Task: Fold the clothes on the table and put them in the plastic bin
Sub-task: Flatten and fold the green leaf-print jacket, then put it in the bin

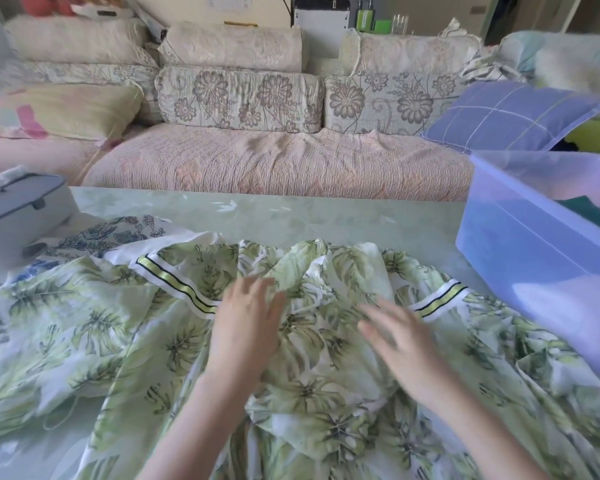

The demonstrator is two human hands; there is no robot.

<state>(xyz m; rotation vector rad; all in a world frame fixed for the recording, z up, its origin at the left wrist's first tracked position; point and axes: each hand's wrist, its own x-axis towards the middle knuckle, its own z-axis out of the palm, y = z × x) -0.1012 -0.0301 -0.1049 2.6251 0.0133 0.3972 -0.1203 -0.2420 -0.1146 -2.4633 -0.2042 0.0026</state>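
A white garment with a green leaf print (125, 344) lies spread and wrinkled across the table (291, 213), with green striped bands near its top. My left hand (246, 320) rests flat on its middle, fingers together. My right hand (399, 341) hovers just right of it, fingers spread, blurred by motion. Neither hand holds cloth. Peeking out at the upper left from under the green garment is a blue floral garment (101, 237). The translucent blue plastic bin (541, 258) stands at the table's right, with dark green cloth (589, 211) inside.
A grey lidded box (18, 206) sits at the table's left edge. Beyond the table is a sofa (274, 164) with floral cushions, a blue checked pillow (510, 116) and a pastel pillow (56, 110).
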